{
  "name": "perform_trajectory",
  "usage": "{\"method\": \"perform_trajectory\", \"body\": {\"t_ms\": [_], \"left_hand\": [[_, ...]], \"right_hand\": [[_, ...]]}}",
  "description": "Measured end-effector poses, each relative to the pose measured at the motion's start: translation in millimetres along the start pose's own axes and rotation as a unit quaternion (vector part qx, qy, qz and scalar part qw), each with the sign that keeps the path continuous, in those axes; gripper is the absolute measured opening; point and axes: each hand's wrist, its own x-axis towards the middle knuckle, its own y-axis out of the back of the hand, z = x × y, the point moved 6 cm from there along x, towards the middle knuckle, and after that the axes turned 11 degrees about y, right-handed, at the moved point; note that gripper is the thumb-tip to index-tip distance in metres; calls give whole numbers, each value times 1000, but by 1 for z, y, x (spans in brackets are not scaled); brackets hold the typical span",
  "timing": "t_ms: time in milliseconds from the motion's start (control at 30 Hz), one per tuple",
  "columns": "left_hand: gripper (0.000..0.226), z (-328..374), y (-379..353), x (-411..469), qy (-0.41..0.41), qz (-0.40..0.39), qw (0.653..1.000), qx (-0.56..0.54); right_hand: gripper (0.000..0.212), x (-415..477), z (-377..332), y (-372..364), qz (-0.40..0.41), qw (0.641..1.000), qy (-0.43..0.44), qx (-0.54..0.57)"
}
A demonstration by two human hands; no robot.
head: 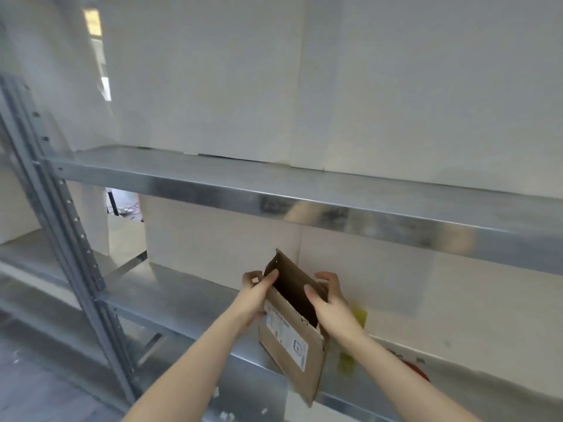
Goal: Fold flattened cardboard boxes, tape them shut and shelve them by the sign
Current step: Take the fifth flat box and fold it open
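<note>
Small cardboard box (289, 339), lower centre of frame: held tilted in front of the lower shelf (170, 300)'s front edge, mouth up and dark inside, white label on the near face. Left hand (259, 287) curls its fingers over the upper left rim; right hand (329, 303) pinches the right wall, thumb inside. Bare metal runs left to the slotted upright post (61, 226), the upper shelf (274, 190)'s edge lies above, and a yellow object (359, 315) sits just behind the right hand.
</note>
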Motion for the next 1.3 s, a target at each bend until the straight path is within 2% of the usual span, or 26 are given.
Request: {"method": "perform_trajectory", "body": {"t_ms": [133, 200, 300, 333, 467, 567, 600, 767, 833, 900, 1000, 1067, 1167, 1200, 1233, 1300], "left_hand": [[42, 8, 3, -13, -62, 46, 995, 65], [35, 14, 7, -17, -88, 55, 990, 97], [28, 20, 14, -19, -109, 77, 981, 141], [28, 20, 15, -19, -111, 86, 979, 151], [32, 19, 13, -20, -120, 95, 973, 175], [34, 15, 16, -18, -129, 89, 966, 208], [35, 14, 17, -17, -134, 83, 961, 228], [46, 16, 22, -16, -170, 35, 940, 293], [52, 17, 22, -21, -185, 14, 929, 320], [48, 18, 25, -21, -189, 4, 932, 309], [41, 19, 33, -10, -205, 59, 934, 288], [50, 17, 34, -5, -208, 87, 935, 274], [79, 16, 30, 3, -225, 85, 923, 301], [82, 17, 28, 6, -223, 80, 916, 325], [78, 17, 27, 10, -218, 76, 906, 355], [52, 18, 25, 14, -220, 76, 884, 405]], "right_hand": [[26, 1, 10, 28, 62, 998, -16, -2], [24, -1, 12, 46, 108, 993, -17, -38], [27, -21, -1, 65, 191, 972, 59, -120], [28, -30, -4, 64, 192, 969, 95, -121], [52, -48, 0, 40, 89, 970, 151, -170], [85, -43, 4, 34, 41, 972, 135, -190], [89, -42, 5, 32, 23, 970, 131, -204], [82, -42, 22, 26, -37, 969, 131, -206], [70, -39, 24, 26, -27, 968, 138, -206], [55, -35, 23, 29, -9, 973, 139, -182], [35, -28, 19, 34, 26, 978, 141, -150], [40, -24, 19, 38, 60, 980, 134, -136], [73, -20, 20, 36, 47, 986, 113, -113], [81, -18, 21, 36, 41, 987, 105, -113], [82, -16, 23, 36, 36, 986, 104, -128], [59, -12, 26, 34, 12, 973, 109, -204]]}}
